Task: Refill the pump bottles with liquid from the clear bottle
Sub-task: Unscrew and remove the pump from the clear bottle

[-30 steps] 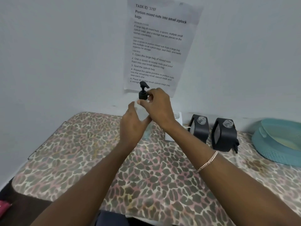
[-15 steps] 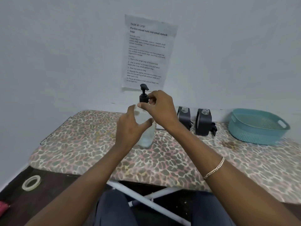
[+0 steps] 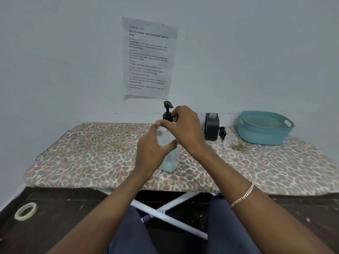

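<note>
Clear bottle (image 3: 169,160): transparent plastic, squarish body, upright at mid-length of the counter (image 3: 91,153), nearer the front edge than the back. Shallow layer of pale blue liquid at the bottom, the rest looks empty. Matte black pump (image 3: 167,111) sits on its neck, spout pointing right.

Left grip (image 3: 152,153) is wrapped round the bottle body, thumb on the near side. The fingers are motion-blurred. Right grip (image 3: 187,129) comes in from above and pinches the pump's collar with curled fingers and thumb. Thin chain bracelet (image 3: 242,196) on that wrist.

Counter: padded top, leopard-print fabric cover, white crossed tube legs below.

Black pump bottle (image 3: 211,127): rounded-rectangular, matte, with an uncapped clear threaded neck. It stands at the back edge, right of the middle. A loose pump head (image 3: 222,132) is just beside it on its right, dip tube towards the front.

Teal basket (image 3: 262,134): oval, ribbed plastic, cut-out handles, at the back right corner.

Printed paper sheet (image 3: 149,57) is stuck to the pale wall above the bottle. Tape roll (image 3: 25,211) lies flat on the dark floor at the left.
</note>
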